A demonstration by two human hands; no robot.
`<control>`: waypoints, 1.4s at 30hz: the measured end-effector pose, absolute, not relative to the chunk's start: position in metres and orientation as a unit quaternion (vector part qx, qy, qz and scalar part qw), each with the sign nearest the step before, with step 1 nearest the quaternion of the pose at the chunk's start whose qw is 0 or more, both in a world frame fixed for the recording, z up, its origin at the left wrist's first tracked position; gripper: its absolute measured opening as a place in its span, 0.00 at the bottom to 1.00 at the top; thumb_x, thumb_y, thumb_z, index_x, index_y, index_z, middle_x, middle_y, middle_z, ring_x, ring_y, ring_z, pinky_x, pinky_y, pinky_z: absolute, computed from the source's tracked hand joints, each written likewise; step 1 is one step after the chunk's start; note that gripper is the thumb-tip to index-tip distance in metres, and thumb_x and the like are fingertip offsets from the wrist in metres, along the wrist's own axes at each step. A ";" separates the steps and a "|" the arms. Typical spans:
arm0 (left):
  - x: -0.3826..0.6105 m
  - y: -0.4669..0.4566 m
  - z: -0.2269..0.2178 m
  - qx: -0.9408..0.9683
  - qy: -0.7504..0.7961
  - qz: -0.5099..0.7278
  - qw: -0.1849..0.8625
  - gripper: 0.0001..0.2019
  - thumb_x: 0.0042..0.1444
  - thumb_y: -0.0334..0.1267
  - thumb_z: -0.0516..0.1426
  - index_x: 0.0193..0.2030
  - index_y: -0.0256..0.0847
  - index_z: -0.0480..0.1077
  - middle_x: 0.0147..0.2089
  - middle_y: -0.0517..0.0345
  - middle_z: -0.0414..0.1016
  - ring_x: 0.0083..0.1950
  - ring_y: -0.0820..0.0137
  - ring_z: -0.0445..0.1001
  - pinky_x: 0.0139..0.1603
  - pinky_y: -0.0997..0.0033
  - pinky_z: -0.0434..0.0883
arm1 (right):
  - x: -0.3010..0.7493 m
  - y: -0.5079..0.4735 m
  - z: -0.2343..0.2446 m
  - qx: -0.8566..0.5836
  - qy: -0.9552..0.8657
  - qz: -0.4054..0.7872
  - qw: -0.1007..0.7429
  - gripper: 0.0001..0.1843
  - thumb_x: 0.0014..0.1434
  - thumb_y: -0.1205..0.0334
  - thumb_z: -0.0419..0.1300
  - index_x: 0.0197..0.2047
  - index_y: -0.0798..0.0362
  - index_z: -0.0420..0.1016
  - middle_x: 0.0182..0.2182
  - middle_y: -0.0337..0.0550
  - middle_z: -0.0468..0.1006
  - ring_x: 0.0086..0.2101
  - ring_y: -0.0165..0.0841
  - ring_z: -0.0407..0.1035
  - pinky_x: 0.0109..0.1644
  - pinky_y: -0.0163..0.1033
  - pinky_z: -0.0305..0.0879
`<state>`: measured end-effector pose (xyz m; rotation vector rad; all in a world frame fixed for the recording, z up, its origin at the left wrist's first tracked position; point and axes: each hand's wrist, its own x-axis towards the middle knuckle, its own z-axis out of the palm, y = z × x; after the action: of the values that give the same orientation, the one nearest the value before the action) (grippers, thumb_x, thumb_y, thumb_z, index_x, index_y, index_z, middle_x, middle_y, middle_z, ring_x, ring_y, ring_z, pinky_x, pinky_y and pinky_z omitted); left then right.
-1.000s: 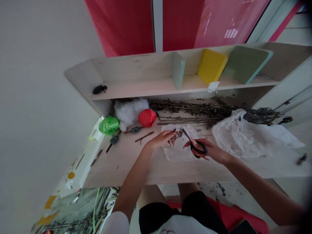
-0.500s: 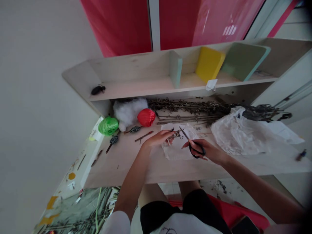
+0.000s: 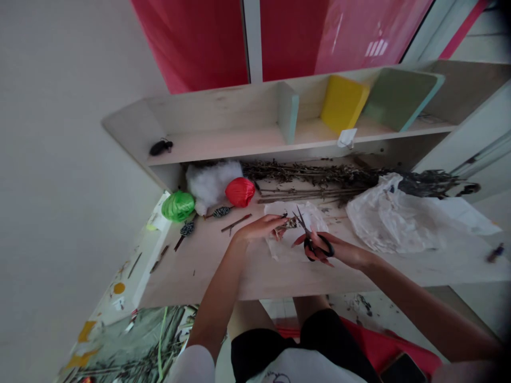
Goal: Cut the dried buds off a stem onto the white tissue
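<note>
One left hand (image 3: 264, 225) pinching dried sprig (image 3: 291, 223); one right hand (image 3: 320, 247) holding scissors (image 3: 307, 232), blades (image 3: 302, 218) newly spread beside the sprig: apparently mid-trimming.

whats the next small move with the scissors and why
Probably close the black-handled metal scissors on the dry brownish plant bits: the right hand has the blades parted close beside them, while the left hand holds them over the thin white sheet.

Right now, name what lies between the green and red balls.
In the head view, white fluff lies between the green ball and red ball, a patterned bundle in front.
</note>
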<state>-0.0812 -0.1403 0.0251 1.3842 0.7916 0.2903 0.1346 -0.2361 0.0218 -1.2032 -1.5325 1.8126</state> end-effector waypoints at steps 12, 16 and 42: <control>-0.081 -0.137 0.019 0.615 0.352 0.139 0.692 0.20 0.52 0.56 0.57 0.31 0.36 0.69 0.25 0.63 0.67 0.28 0.76 0.66 0.36 0.72 0.63 | 0.129 -0.236 0.028 -0.463 -0.565 0.628 0.269 0.35 0.61 0.36 0.48 0.46 0.63 0.74 0.16 0.31 0.56 0.16 0.22 0.46 0.19 0.32 0.45; -0.081 -0.137 0.019 0.614 0.358 0.154 0.686 0.20 0.51 0.54 0.58 0.32 0.36 0.70 0.26 0.61 0.68 0.29 0.76 0.66 0.35 0.73 0.63 | 0.127 -0.237 0.029 -0.469 -0.551 0.634 0.274 0.37 0.60 0.34 0.49 0.46 0.63 0.74 0.16 0.31 0.57 0.16 0.22 0.46 0.18 0.32 0.46; -0.079 -0.137 0.012 0.616 0.352 0.124 0.693 0.27 0.46 0.62 0.59 0.37 0.36 0.72 0.28 0.61 0.69 0.29 0.76 0.67 0.35 0.73 0.64 | 0.126 -0.240 0.030 -0.471 -0.556 0.646 0.227 0.40 0.58 0.30 0.47 0.48 0.61 0.73 0.23 0.38 0.66 0.19 0.23 0.53 0.20 0.32 0.52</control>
<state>-0.0794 -0.1374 0.0125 1.3760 0.7866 0.2778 0.1260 -0.2403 0.0297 -1.2967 -1.5319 1.7804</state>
